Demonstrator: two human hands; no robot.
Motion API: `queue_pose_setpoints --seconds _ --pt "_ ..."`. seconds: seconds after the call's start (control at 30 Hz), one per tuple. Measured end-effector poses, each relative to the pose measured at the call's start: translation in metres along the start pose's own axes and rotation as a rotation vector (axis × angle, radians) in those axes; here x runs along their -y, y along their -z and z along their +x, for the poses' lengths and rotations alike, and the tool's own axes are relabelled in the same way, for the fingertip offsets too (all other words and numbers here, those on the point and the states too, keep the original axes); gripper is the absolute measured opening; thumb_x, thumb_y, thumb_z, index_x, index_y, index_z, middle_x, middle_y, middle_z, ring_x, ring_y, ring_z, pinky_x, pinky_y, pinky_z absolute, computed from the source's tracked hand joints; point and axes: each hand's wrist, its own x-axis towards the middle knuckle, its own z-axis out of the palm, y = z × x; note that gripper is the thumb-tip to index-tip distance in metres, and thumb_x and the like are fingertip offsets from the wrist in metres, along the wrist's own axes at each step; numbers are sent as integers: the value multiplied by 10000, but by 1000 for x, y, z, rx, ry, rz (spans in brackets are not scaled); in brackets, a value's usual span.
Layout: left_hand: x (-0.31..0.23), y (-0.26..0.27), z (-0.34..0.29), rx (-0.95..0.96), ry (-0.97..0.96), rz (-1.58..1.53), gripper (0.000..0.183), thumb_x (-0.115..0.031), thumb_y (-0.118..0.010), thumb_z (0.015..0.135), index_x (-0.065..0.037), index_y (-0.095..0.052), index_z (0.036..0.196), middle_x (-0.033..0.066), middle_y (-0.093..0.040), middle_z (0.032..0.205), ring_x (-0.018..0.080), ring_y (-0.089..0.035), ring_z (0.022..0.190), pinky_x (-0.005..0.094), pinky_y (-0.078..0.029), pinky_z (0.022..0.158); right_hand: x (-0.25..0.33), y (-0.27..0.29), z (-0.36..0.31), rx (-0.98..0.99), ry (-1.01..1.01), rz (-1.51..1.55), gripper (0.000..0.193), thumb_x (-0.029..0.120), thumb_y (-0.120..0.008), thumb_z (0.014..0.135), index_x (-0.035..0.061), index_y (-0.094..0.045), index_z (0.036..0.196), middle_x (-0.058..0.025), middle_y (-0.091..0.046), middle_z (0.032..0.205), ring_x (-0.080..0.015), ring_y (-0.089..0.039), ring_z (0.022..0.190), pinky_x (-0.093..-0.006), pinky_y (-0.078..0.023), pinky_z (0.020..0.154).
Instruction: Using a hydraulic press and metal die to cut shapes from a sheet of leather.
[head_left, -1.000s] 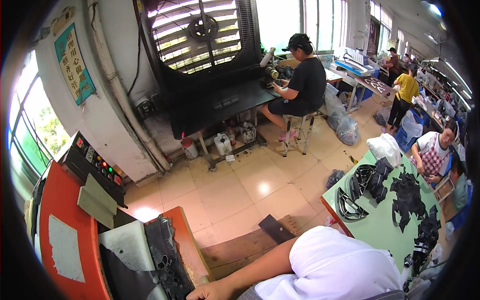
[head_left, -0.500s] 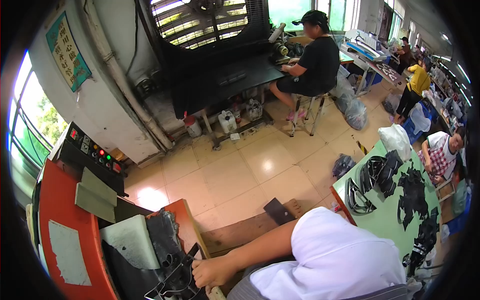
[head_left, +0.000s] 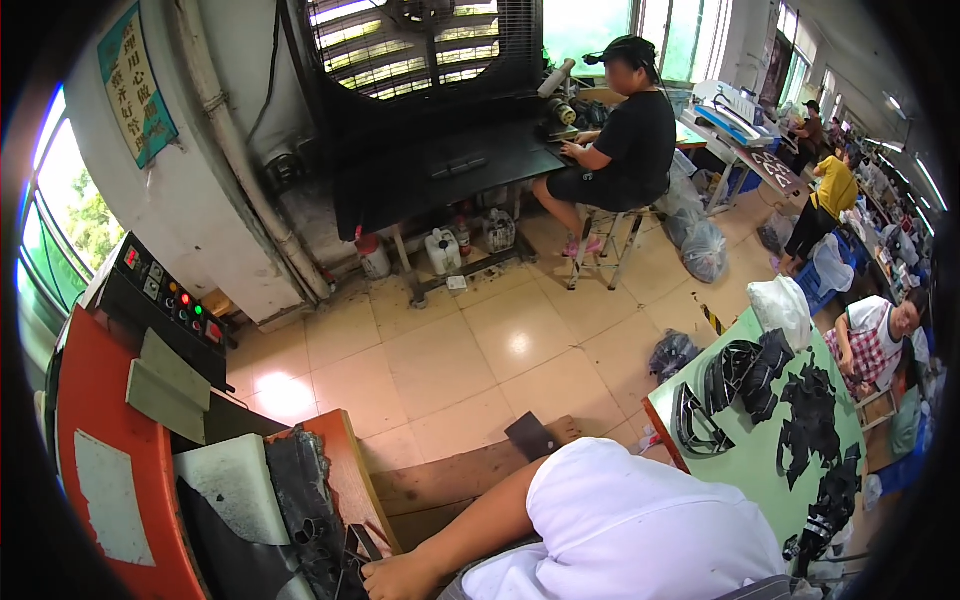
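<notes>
My right hand is low in the picture, its arm reaching leftward from a white sleeve. The fingers are curled closed on the edge of a thin black metal frame, a cutting die, whose lower part is cut off by the picture's edge. Beside it, black sheet material with a ragged, cut edge covers the machine's bed. A pale, worn block rests against this sheet. My left hand does not show.
The orange machine with its lit control panel stands at left. At right, a green table bears another cutting die and black scraps. A seated co-worker works at a black table. Bags lie on the floor.
My right hand and the cutting die now appear lower and farther left, with less of the die in view. The surroundings have also shifted as my head moved.
</notes>
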Motion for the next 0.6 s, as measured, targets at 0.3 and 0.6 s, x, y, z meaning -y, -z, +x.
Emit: queue_pose_setpoints --seconds 0.3,0.6 --pt "4 -25 37 46 -29 -179 374 -267 -706 822 -27 -609 1093 169 -654 928 323 -617 822 403 -492 737 -9 -2 -4 70 -7 -29 241 411 -625 784 171 -615 791 -1 -602 795 -236 -590 845 -436 -442 705" --pt "6 -39 58 101 -11 -323 371 -257 -704 816 -21 -605 1085 165 -645 944 311 -609 846 394 -484 758 -10 -2 -7 83 36 -67 266 450 -637 770 188 -605 800 13 -607 800 -227 -594 820 -425 -445 684"
